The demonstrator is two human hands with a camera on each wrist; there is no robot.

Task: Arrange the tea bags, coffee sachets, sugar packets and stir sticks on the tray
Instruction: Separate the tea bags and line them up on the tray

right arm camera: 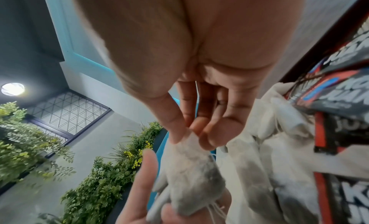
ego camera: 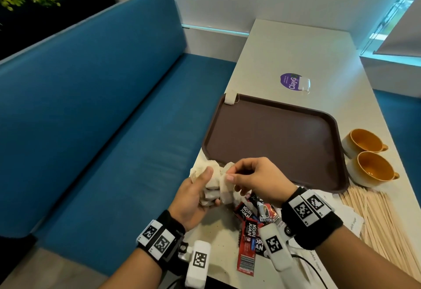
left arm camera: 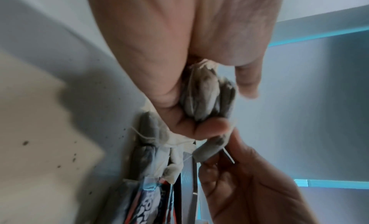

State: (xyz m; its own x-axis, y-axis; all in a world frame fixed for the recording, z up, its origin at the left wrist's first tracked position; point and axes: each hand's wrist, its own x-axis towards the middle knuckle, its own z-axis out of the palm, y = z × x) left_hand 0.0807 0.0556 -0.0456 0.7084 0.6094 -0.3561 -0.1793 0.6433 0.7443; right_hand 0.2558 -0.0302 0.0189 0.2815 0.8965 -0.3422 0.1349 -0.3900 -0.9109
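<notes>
Left hand point(ego camera: 193, 195) grips a bunch of tea bags point(ego camera: 210, 189), fingers curled round them, thumb up on top. Right hand point(ego camera: 257, 179) pinches the top edge of one bag point(right arm camera: 191, 169) out of that bunch, thumb against fingertips, the other fingers loosely spread. Both hands hover over the desk's point(ego camera: 296, 56) left edge, just off the near left corner of the tray point(ego camera: 273, 133). More tea bags point(left arm camera: 151, 142) lie loose on the desk under the hands, strings tangled.

The tray sits mid-desk, bare except for a small tea bag tag point(ego camera: 230, 99) hooked over its far left corner. Coffee sachets point(ego camera: 249, 227) are scattered on the desk near the front edge, just beside the right wrist. Stir sticks point(ego camera: 376, 218) fan out in a pile toward the right edge, near the tray's near right corner. White sugar packets point(ego camera: 350, 220) lie partly under the sticks and the right wrist. Two cups point(ego camera: 366, 156) stand at the right edge beside the tray.

Step in hand, as I read it: sorting tea bags, separating one from the clump. Task looks barely begun, with nothing laid on the tray floor yet. Next move probably calls for pulling the pinched bag free without dragging others by their strings, then laying it flat on the tray. Tangled strings could snag.
</notes>
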